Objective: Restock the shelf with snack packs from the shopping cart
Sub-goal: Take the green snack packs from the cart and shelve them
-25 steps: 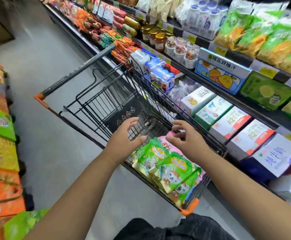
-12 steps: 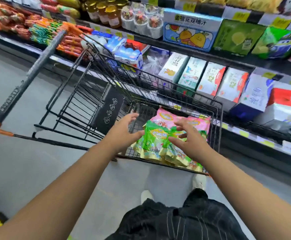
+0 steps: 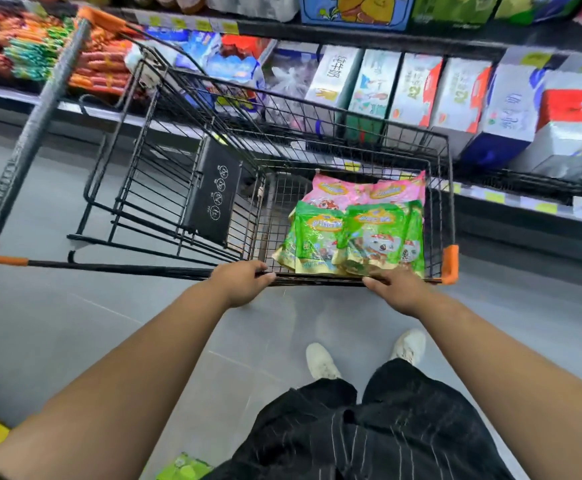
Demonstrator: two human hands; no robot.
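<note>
Grey floor [image 3: 75, 323] lies under the shopping cart [image 3: 317, 280]; its near rim is gripped by left hand [image 3: 244, 283] and right hand [image 3: 400, 289]. Snack packs [image 3: 352, 237] are stacked just beyond, nearer the right hand, shelf [image 3: 386, 38] further ahead.

A single wide-angle view from the head looks steeply down and forward, close over the shopping cart [image 3: 213, 199] mid-frame, with the shelf [image 3: 386, 38] along the top.

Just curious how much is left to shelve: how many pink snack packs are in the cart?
2. One pink pack lies at the pile's far left, the other pink pack beside it to the right. Green packs overlap both, so more may be hidden.
</note>
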